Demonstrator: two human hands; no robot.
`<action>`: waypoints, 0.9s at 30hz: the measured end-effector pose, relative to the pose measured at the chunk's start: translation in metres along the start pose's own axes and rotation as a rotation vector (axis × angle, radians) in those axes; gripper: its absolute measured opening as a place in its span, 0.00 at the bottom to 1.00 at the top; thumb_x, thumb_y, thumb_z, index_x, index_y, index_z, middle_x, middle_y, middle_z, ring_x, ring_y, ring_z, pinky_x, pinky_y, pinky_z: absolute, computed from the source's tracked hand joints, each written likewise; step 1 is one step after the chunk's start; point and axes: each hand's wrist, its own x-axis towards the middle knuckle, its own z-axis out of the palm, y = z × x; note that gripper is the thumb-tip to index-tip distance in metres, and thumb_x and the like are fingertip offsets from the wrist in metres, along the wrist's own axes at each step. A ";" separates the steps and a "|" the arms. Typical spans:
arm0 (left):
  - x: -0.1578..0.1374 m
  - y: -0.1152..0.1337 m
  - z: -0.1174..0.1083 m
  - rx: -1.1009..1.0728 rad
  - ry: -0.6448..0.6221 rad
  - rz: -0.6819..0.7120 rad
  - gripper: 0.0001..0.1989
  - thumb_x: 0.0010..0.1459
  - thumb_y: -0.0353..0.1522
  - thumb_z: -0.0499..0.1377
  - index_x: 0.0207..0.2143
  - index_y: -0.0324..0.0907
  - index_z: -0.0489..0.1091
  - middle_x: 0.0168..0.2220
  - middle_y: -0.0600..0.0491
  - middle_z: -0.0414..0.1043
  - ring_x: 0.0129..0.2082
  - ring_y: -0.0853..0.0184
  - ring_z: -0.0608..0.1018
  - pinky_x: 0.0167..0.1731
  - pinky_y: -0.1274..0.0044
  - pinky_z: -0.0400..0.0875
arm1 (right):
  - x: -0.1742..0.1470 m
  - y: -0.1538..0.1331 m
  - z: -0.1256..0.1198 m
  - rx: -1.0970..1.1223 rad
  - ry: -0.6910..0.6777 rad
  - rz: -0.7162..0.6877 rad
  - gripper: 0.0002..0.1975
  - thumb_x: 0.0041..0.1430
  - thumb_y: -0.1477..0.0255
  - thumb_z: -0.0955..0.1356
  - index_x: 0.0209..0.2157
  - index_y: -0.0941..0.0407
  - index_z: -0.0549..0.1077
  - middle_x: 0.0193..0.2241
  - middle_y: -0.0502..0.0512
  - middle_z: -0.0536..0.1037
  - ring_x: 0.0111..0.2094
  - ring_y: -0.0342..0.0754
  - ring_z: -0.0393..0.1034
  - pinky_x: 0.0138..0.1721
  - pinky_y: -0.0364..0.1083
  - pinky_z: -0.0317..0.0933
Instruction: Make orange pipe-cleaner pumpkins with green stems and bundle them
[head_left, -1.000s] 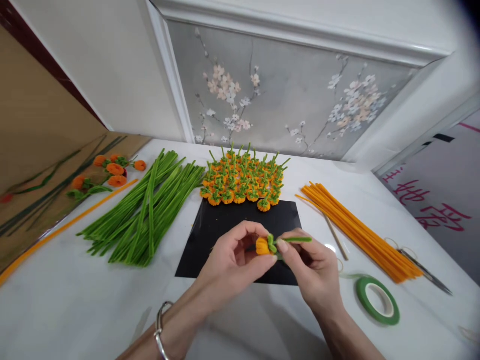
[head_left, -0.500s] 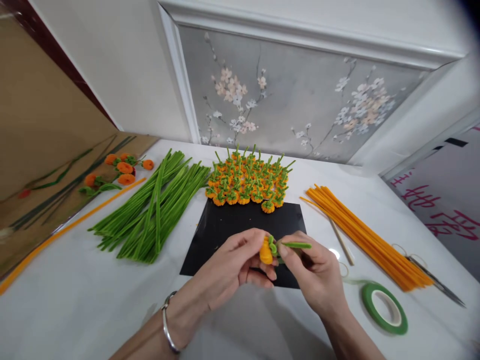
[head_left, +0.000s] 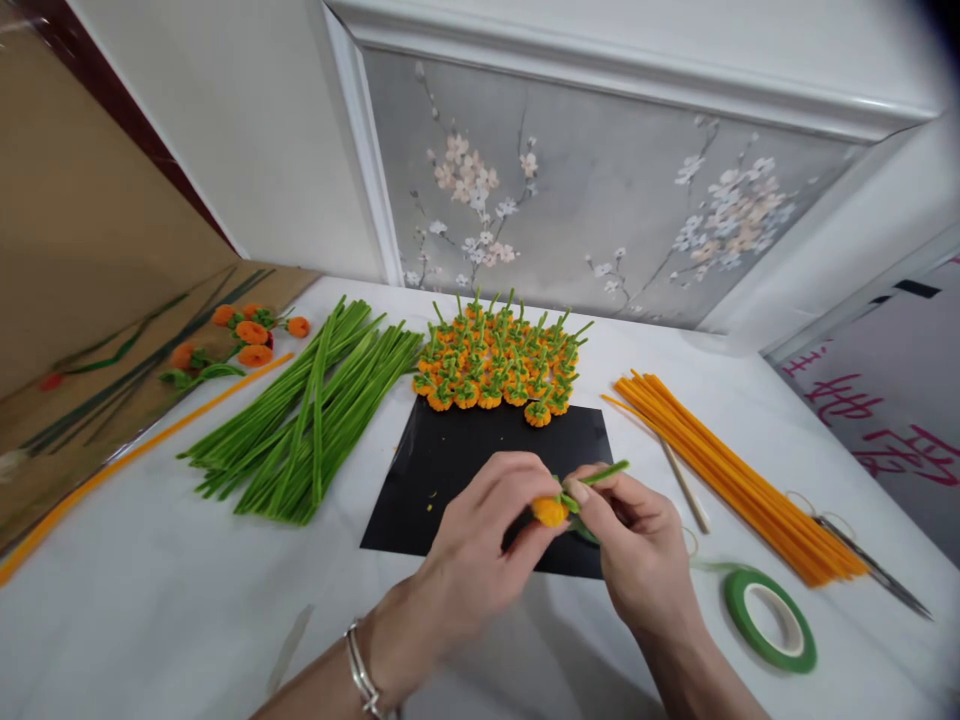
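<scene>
Over the front of a black mat (head_left: 450, 465), both hands meet at a small orange pipe-cleaner pumpkin (head_left: 550, 512). My left hand (head_left: 476, 545) pinches its orange body between thumb and fingers. With thumb and forefinger, my right hand (head_left: 641, 540) grips the green pipe cleaner (head_left: 611, 470) at the pumpkin's top, its loose end sticking out up and right. Fingers hide part of the join. Behind the mat's far edge stand several rows of finished-looking pumpkins (head_left: 538, 413) with upright green stems.
Green pipe cleaners (head_left: 300, 430) lie in a pile at left, near a few orange flowers (head_left: 255, 355) and a single orange pipe cleaner (head_left: 150, 440). At right are orange pipe cleaners (head_left: 735, 480), a thin wooden stick (head_left: 686, 485), scissors (head_left: 877, 570) and green tape (head_left: 799, 650).
My left hand has rolled over the pumpkin, its back now turned up, and the pumpkin has tipped and shifted slightly right. The green end in my right hand now slants upward.
</scene>
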 end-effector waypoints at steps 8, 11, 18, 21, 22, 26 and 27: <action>0.006 0.007 -0.001 -0.553 -0.086 -0.458 0.17 0.59 0.42 0.58 0.47 0.44 0.67 0.44 0.47 0.70 0.42 0.62 0.76 0.42 0.70 0.74 | 0.000 -0.011 0.000 -0.166 -0.006 -0.072 0.08 0.57 0.68 0.69 0.27 0.56 0.76 0.25 0.51 0.75 0.24 0.42 0.67 0.25 0.40 0.63; 0.011 0.008 -0.006 -0.835 -0.224 -0.697 0.17 0.60 0.44 0.56 0.42 0.40 0.69 0.33 0.50 0.72 0.30 0.69 0.77 0.31 0.76 0.75 | 0.000 -0.012 0.000 -0.188 -0.040 -0.097 0.07 0.58 0.69 0.68 0.28 0.55 0.76 0.25 0.51 0.75 0.24 0.42 0.68 0.24 0.40 0.63; 0.009 0.005 -0.003 -0.462 -0.066 -0.420 0.10 0.51 0.30 0.66 0.36 0.42 0.71 0.36 0.54 0.72 0.36 0.69 0.75 0.39 0.78 0.72 | 0.000 -0.010 0.004 -0.146 0.045 -0.093 0.06 0.57 0.71 0.69 0.27 0.55 0.77 0.26 0.51 0.77 0.26 0.43 0.70 0.26 0.40 0.66; 0.005 0.001 0.000 -0.135 -0.007 -0.152 0.07 0.53 0.27 0.63 0.36 0.44 0.72 0.42 0.52 0.72 0.41 0.66 0.75 0.42 0.77 0.70 | -0.001 -0.009 0.005 -0.107 0.078 -0.076 0.05 0.56 0.70 0.70 0.27 0.55 0.77 0.27 0.51 0.78 0.27 0.43 0.72 0.27 0.41 0.67; 0.003 -0.001 0.001 -0.041 -0.003 -0.066 0.07 0.55 0.26 0.61 0.37 0.45 0.73 0.43 0.51 0.71 0.42 0.66 0.75 0.44 0.76 0.69 | -0.002 -0.009 0.005 -0.094 0.075 -0.071 0.06 0.56 0.70 0.70 0.27 0.55 0.77 0.27 0.51 0.78 0.27 0.43 0.72 0.27 0.41 0.68; 0.000 -0.003 0.002 0.073 0.001 0.064 0.11 0.57 0.24 0.58 0.39 0.48 0.74 0.44 0.51 0.70 0.45 0.65 0.73 0.48 0.75 0.67 | -0.003 -0.009 0.004 -0.128 0.045 -0.096 0.07 0.59 0.68 0.68 0.29 0.55 0.77 0.27 0.52 0.77 0.27 0.44 0.71 0.26 0.41 0.67; 0.000 -0.002 0.002 0.005 0.008 0.021 0.12 0.56 0.25 0.60 0.40 0.48 0.72 0.45 0.51 0.69 0.46 0.65 0.73 0.48 0.75 0.67 | -0.003 -0.010 0.004 -0.155 0.041 -0.108 0.08 0.59 0.68 0.68 0.30 0.55 0.77 0.27 0.52 0.76 0.27 0.44 0.70 0.26 0.41 0.66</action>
